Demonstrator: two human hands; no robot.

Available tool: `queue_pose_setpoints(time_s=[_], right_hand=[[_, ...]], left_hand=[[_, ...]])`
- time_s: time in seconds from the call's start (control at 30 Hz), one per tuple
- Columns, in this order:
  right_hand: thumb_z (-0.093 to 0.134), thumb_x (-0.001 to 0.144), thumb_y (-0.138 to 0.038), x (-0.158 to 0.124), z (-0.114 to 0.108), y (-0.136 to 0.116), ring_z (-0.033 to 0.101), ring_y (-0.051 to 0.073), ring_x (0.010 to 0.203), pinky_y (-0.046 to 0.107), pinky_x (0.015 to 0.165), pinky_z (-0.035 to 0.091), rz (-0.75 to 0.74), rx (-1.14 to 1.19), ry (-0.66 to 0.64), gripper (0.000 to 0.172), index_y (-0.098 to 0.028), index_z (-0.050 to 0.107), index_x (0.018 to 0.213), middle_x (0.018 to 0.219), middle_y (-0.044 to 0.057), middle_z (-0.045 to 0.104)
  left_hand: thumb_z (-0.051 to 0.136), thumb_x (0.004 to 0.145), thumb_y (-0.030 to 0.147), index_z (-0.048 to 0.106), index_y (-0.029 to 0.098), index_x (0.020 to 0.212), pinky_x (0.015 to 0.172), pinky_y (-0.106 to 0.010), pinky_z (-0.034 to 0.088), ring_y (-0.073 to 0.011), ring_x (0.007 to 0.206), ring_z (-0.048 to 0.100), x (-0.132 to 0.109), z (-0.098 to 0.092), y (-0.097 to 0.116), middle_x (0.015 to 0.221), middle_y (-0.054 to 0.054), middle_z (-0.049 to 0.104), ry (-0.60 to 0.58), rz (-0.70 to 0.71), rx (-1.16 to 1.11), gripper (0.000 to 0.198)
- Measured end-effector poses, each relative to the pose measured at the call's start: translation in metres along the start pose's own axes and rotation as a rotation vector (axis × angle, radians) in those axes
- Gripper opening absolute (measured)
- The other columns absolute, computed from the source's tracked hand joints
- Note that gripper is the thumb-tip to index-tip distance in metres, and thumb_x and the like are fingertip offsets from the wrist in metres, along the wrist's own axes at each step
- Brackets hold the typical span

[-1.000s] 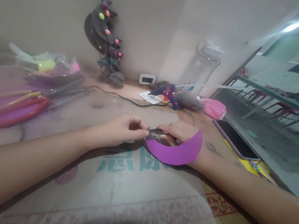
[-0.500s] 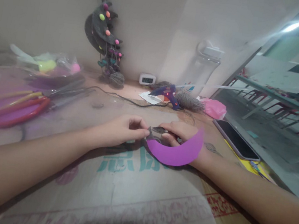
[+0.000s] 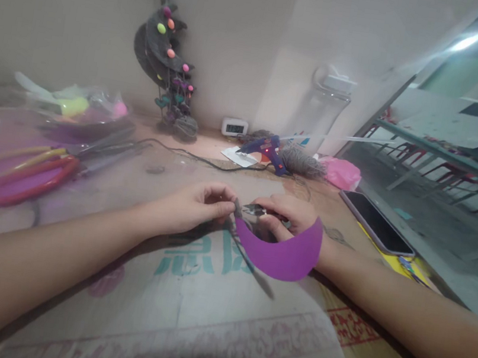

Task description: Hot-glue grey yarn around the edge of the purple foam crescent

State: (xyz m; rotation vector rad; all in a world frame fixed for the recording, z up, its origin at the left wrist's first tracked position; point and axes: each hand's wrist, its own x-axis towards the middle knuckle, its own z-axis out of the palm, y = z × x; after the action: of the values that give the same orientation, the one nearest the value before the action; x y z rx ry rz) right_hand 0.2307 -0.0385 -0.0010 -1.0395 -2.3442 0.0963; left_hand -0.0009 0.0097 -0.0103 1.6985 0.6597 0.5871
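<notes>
My left hand pinches the grey-wrapped tip of a purple crescent-shaped piece, its thumb and forefinger together. The crescent curves to the right, below my right hand. Fingers of my right hand are wrapped round small pliers, whose metal jaws point left toward the pinched tip, apart from my left fingers. A thin grey strand hangs from the tip over the board; whether it is yarn I cannot tell.
Red-handled scissors lie at left, near a plastic bag. Behind my hands are a blue glue gun, a small clock, grey yarn and a decorated grey crescent. A phone lies at right.
The purple crescent has tilted, its far end now lower. The thin strand has come into view beneath it. The pliers' jaws show more clearly; both hands stay nearly in place.
</notes>
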Motion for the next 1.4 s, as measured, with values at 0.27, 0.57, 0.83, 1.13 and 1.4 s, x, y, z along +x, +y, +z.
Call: queue_pose_setpoints(time_s=[0.27,0.57,0.83,1.13,1.4], right_hand=[[0.047,0.095,-0.035,-0.0009,0.0027,0.0074,0.064,0.018,0.078,0.03,0.072,0.045,-0.01,0.075,0.002,0.029,-0.017,0.068,0.105,0.085,0.006,0.071],[0.049,0.095,-0.028,-0.001,0.004,0.0095,0.063,0.016,0.077,0.027,0.07,0.044,-0.063,0.064,-0.012,0.025,-0.018,0.067,0.108,0.085,0.005,0.071],[0.048,0.096,-0.03,0.0004,0.0047,0.0073,0.062,0.015,0.072,0.026,0.067,0.042,-0.065,0.084,-0.022,0.025,-0.017,0.068,0.104,0.079,0.005,0.069],[0.047,0.096,-0.033,0.0001,0.0045,0.0071,0.061,0.014,0.072,0.025,0.067,0.041,-0.053,0.091,-0.027,0.026,-0.018,0.068,0.104,0.079,0.004,0.069],[0.046,0.097,-0.036,0.0014,0.0026,0.006,0.061,0.014,0.073,0.025,0.067,0.041,-0.017,0.064,-0.045,0.028,-0.019,0.067,0.106,0.08,0.003,0.068]], left_hand=[[0.057,0.085,0.034,0.057,0.017,0.087,0.058,-0.023,0.038,-0.0118,0.061,0.05,-0.0003,0.0009,0.0032,0.066,0.002,0.054,0.042,0.001,-0.026,0.017],[0.057,0.086,0.031,0.057,0.017,0.087,0.057,-0.022,0.037,-0.0106,0.059,0.048,-0.0004,0.0006,0.001,0.064,0.003,0.052,0.049,0.021,-0.045,0.015],[0.057,0.086,0.031,0.057,0.016,0.088,0.058,-0.023,0.037,-0.0108,0.06,0.049,-0.0003,0.0001,0.0023,0.064,0.003,0.053,0.041,0.016,-0.041,0.015],[0.057,0.086,0.032,0.056,0.016,0.086,0.056,-0.022,0.036,-0.011,0.06,0.048,0.0005,0.0,-0.0002,0.064,0.003,0.052,0.025,0.027,-0.041,0.016],[0.054,0.088,0.033,0.055,0.016,0.086,0.059,-0.023,0.037,-0.011,0.061,0.049,0.0001,0.0002,0.0004,0.066,0.003,0.052,0.008,0.028,-0.007,0.017]])
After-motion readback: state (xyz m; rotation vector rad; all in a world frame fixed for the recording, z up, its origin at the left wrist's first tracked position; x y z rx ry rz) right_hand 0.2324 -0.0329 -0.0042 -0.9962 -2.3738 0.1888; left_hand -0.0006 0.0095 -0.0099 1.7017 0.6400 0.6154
